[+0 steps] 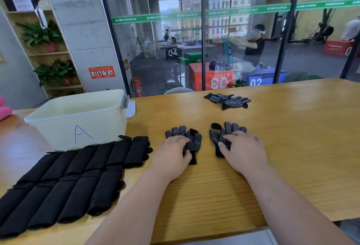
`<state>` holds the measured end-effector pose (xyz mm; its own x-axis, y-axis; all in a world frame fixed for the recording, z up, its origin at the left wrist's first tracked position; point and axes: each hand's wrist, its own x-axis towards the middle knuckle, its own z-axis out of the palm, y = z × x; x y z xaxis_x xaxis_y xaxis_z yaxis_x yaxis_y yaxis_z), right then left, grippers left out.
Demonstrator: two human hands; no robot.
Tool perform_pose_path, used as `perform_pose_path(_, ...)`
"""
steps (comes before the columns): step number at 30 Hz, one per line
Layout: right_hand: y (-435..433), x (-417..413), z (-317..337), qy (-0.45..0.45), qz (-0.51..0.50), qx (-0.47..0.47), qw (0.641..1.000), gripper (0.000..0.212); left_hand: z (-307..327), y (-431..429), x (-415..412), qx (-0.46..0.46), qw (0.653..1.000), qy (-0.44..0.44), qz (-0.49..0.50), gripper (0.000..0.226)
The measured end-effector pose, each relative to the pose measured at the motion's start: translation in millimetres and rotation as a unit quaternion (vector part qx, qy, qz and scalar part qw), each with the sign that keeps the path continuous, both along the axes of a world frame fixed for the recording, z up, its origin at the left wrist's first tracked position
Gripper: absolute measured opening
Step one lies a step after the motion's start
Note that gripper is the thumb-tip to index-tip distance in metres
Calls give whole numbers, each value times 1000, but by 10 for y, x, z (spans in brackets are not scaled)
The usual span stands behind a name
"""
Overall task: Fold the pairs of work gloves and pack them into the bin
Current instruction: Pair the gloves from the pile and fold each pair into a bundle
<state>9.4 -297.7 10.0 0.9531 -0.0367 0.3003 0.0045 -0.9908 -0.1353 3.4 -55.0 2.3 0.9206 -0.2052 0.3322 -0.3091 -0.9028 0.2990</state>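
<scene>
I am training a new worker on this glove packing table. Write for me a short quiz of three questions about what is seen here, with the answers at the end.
1. True or false: the white plastic bin stands to the right of both hands.
2. Choose one: the left hand rests on (a) a flat black glove with white dots, (b) the bin's rim, (c) a cardboard box.
3. Short answer: how many rows do the folded black gloves form in front of the bin?

Key: 1 false, it stands to their left; 2 (a); 3 two rows.
</scene>
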Motion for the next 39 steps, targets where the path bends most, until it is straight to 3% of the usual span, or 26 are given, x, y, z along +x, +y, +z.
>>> perform_pose_path(8,68,-22,16,-13,92,18,996,45,21,-23,-52,50,995,78,-31,63)
perform_pose_path(16,82,-15,-9,-18,108,0,994,44,18,21,-61,93,992,77,-48,72)
perform_pose_path(19,147,-22,44,-56,154,41,986,39,8,24,-47,90,991,84,-52,76)
perform_pose_path(22,291,33,68,-29,202,41,978,39,2,17,-39,85,989,103,-61,71)
perform_pose_path(27,477,233,139,79,166,7,983,52,13,21,-47,105,985,120,-72,70)
perform_pose_path(30,521,302,96,67,143,19,987,54,6,36,-50,107,984,120,-77,75)
perform_pose_path(35,477,276,36,-37,153,24,987,48,31,63,-24,24,996,75,-46,71)
perform_pose_path(39,470,207,27,22,176,-13,984,49,-20,87,35,108,988,114,17,78)
